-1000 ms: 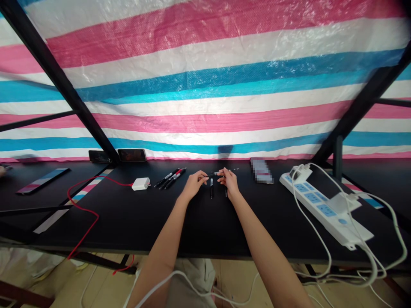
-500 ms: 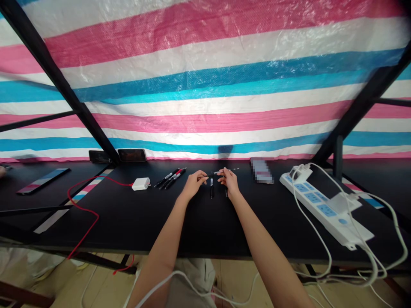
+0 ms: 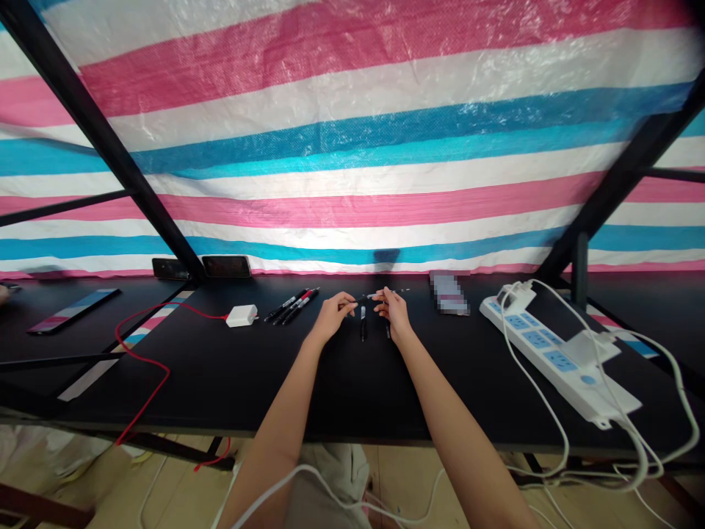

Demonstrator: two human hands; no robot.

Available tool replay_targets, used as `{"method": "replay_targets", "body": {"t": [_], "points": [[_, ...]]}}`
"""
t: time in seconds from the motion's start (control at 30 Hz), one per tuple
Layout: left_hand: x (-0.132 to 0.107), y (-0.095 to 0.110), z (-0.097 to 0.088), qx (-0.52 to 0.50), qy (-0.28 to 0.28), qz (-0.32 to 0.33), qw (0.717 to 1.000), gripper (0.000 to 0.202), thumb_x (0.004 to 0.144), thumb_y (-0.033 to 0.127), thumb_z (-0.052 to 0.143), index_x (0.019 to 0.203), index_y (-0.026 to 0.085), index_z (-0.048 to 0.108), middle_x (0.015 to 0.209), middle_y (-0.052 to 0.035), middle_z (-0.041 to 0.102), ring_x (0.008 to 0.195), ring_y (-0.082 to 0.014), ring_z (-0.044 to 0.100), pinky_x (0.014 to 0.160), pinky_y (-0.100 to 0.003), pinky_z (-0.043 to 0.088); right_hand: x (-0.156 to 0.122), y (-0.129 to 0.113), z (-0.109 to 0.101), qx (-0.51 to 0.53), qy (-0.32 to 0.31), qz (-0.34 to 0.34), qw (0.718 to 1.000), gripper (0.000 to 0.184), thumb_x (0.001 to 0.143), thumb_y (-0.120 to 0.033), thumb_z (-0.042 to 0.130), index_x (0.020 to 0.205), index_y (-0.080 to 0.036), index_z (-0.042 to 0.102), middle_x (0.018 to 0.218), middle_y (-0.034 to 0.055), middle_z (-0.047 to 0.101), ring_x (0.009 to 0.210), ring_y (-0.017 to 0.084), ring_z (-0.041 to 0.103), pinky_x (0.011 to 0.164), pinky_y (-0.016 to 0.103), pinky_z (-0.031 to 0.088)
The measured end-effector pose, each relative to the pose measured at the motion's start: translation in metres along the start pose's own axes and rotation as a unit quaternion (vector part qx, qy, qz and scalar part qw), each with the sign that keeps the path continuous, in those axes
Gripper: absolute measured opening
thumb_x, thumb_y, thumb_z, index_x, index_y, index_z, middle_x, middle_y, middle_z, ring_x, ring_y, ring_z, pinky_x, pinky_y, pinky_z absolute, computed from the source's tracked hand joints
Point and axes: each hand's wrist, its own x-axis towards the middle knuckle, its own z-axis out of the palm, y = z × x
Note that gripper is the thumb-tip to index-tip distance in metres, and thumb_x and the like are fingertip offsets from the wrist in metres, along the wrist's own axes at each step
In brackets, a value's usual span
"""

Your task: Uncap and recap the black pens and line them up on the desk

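The table (image 3: 330, 382) has a smooth, matt black top on a matt black metal frame (image 3: 110, 158), and behind it hangs a tarp (image 3: 352, 147) of woven plastic, glossy and crinkled. On the table's right the power strip (image 3: 556, 356) is smooth white plastic with a slight gloss, as is the charger (image 3: 241, 316) on its left, where a phone (image 3: 74, 310) shows a mirror-glossy face. At the table's middle the pens (image 3: 291, 303) and pen barrel (image 3: 362, 323) look like shiny black plastic. The thin refill (image 3: 377, 296) is pale and faintly shiny, too small to tell its material.

Striped pink, blue, white tarp (image 3: 352, 147) wall, black table (image 3: 341, 382), black frame beams (image 3: 104, 139)
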Motion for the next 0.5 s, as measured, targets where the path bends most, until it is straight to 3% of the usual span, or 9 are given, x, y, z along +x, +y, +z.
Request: {"method": "replay_targets", "body": {"t": [0.5], "points": [[0.0004,0.0014,-0.0002,-0.004,-0.001,-0.003,1.0,0.021,0.078,0.035,0.051,0.085,0.015,0.056,0.064,-0.0008,0.062,0.057,-0.0105,0.052,0.059,-0.023,0.04,-0.0004,0.0001,0.0002,0.004,0.009,-0.007,1.0,0.023,0.076,-0.038,0.056,0.072,-0.015,0.057,0.063,0.0023,0.065,0.039,0.006,0.052,0.033,0.015,0.032]]}}
